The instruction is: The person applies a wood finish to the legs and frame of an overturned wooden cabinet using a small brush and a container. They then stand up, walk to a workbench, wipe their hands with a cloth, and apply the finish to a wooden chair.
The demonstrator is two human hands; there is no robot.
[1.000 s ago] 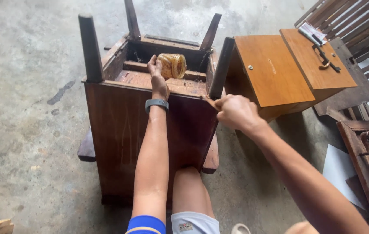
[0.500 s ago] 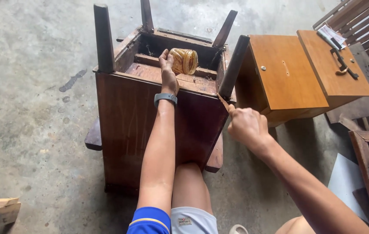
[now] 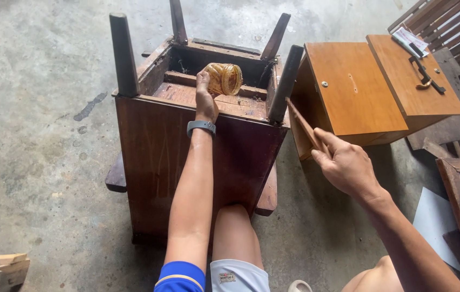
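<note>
Amber ribbed jar [image 3: 224,79] gripped in left hand [image 3: 205,101], thin wooden stick [image 3: 304,125] pinched in right hand [image 3: 344,166].

An upturned cabinet [image 3: 197,162] stands on the floor [image 3: 41,108] right in front of me, legs pointing up, and my knee [image 3: 235,227] presses against its near face. My left hand [image 3: 205,100] rests on its upper edge with a jar [image 3: 224,78] tipped over the opening. To the right sits a wooden box [image 3: 370,86], with my right hand [image 3: 346,165] and a stick [image 3: 305,127] between the two.
</note>
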